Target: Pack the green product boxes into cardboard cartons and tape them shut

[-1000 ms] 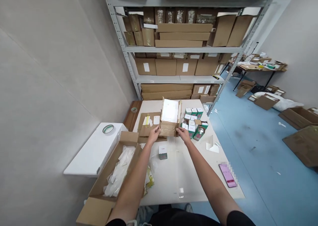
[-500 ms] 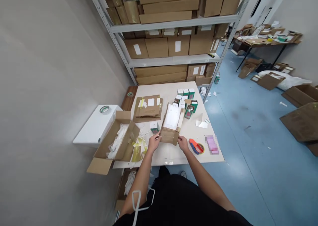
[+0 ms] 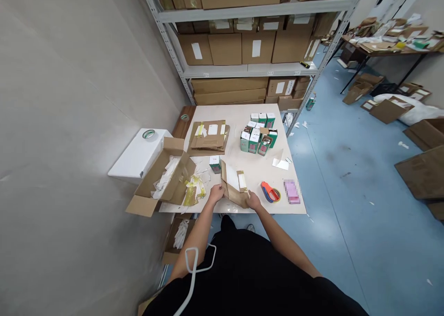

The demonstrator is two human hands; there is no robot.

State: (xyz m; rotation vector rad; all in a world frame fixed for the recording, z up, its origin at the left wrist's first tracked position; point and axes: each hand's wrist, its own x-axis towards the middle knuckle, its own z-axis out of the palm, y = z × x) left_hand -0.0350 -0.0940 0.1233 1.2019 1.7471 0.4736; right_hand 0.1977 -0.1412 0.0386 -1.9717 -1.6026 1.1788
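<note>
Between my hands, near the table's front edge, is a flattened cardboard box (image 3: 237, 197) with a white label on it. My left hand (image 3: 217, 193) grips its left edge, and my right hand (image 3: 253, 200) grips its right edge; the fingers of both are closed on the cardboard. Just behind my left hand stands a small green and white box (image 3: 215, 164). To the right of my right hand lie an orange-red tape cutter (image 3: 268, 190) and a roll of tape (image 3: 275, 195). Several more green and white boxes (image 3: 254, 140) stand grouped farther back.
Flattened cardboard (image 3: 208, 141) is stacked at the table's back left. An open carton (image 3: 180, 179) with white packing material stands at the left, beside a white box (image 3: 137, 156) carrying a tape roll. A shelf rack (image 3: 251, 71) full of cartons rises behind the table (image 3: 237, 114).
The cardboard has come nearer to me and is now folded and tilted, uncovering the grouped green boxes behind it. Both hands still hold its edges. The camera view has shifted.
</note>
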